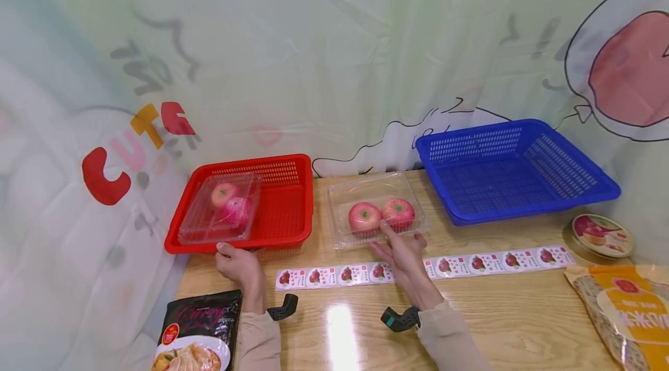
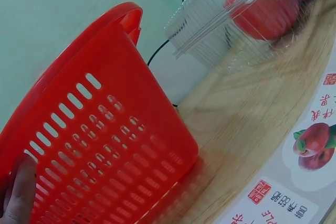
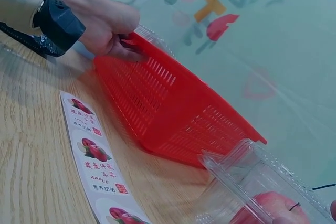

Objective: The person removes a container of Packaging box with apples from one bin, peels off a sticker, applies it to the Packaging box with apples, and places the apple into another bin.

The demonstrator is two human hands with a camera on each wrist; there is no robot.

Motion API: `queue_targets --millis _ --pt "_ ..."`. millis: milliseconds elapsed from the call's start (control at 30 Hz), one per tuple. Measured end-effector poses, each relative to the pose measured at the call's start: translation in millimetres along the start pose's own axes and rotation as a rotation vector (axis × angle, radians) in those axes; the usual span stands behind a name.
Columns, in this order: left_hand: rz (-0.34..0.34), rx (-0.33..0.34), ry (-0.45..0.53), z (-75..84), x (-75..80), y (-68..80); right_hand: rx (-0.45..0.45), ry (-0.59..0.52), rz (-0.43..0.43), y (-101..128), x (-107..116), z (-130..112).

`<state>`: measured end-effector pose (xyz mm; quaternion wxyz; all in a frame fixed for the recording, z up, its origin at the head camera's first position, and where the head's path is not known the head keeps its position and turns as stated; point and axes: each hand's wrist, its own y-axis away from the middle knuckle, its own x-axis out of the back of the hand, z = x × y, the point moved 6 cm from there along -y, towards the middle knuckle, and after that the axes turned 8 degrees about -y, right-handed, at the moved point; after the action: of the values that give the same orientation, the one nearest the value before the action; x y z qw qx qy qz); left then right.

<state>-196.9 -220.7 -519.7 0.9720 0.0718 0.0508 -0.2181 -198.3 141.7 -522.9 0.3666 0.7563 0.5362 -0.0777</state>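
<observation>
My left hand grips the near rim of a red plastic basket, with a fingertip lying against its slotted wall. Inside the basket's left half sits a clear lidded box with apples in it. At the near side of a second clear plastic box is my right hand, holding it by its front edge. Two red apples lie side by side in this box, and one finger overlaps the right apple. Part of the right hand's fingers is hidden by the box.
A strip of apple stickers runs across the table in front of the boxes. A blue basket stands at the back right, with a round tin beside it. A black curry packet and a yellow bag lie near the front corners.
</observation>
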Motion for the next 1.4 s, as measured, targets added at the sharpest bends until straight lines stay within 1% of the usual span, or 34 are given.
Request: queue_targets --millis 167,267,333,400,500,600,667,700,767,867,1000,1033,1100,1200,1267,1300,1400 --pt "-0.007 -0.008 -0.011 0.0 -0.4 1.0 0.013 0.000 -0.012 0 -2 1" --pt "-0.028 -0.006 -0.004 0.4 -1.3 1.3 0.016 -0.001 -0.014 1 -2 0" --pt "-0.047 0.008 0.010 -0.1 -1.7 0.9 0.009 -0.004 -0.019 2 -2 0" --pt "-0.080 0.034 0.034 -0.8 -2.4 0.1 -0.003 -0.010 -0.032 4 -1 -1" --pt "-0.160 0.097 0.081 -1.1 -0.4 -1.4 -0.032 0.003 -0.058 8 0 -1" --pt "-0.275 0.167 0.087 -0.4 2.0 -1.0 -0.054 0.052 -0.085 13 2 -1" --pt "-0.361 0.199 0.062 0.0 4.4 0.7 -0.066 0.107 -0.094 16 5 0" --pt "-0.398 0.208 0.034 -0.1 6.0 1.7 -0.069 0.134 -0.093 17 6 0" --pt "-0.459 0.199 -0.038 -0.8 10.3 3.9 -0.069 0.184 -0.095 21 8 3" --pt "-0.515 0.141 -0.175 -3.3 17.8 7.4 -0.058 0.243 -0.099 26 10 7" --pt "-0.557 0.022 -0.427 -10.2 26.2 17.2 -0.030 0.354 -0.118 33 8 14" --pt "-0.558 -0.019 -0.501 -11.5 27.7 20.7 -0.016 0.393 -0.118 34 7 17" --pt "-0.545 -0.135 -0.662 -10.4 30.2 28.0 0.026 0.466 -0.134 37 2 20" --pt "-0.494 -0.288 -0.885 -4.5 33.7 37.1 0.140 0.596 -0.186 41 -9 26" --pt "-0.471 -0.356 -0.997 -0.6 35.1 41.2 0.233 0.681 -0.254 43 -19 30" --pt "-0.472 -0.369 -1.033 0.3 35.6 42.9 0.280 0.725 -0.289 44 -24 33" --pt "-0.503 -0.371 -1.093 0.0 36.2 48.7 0.392 0.829 -0.408 45 -40 43"
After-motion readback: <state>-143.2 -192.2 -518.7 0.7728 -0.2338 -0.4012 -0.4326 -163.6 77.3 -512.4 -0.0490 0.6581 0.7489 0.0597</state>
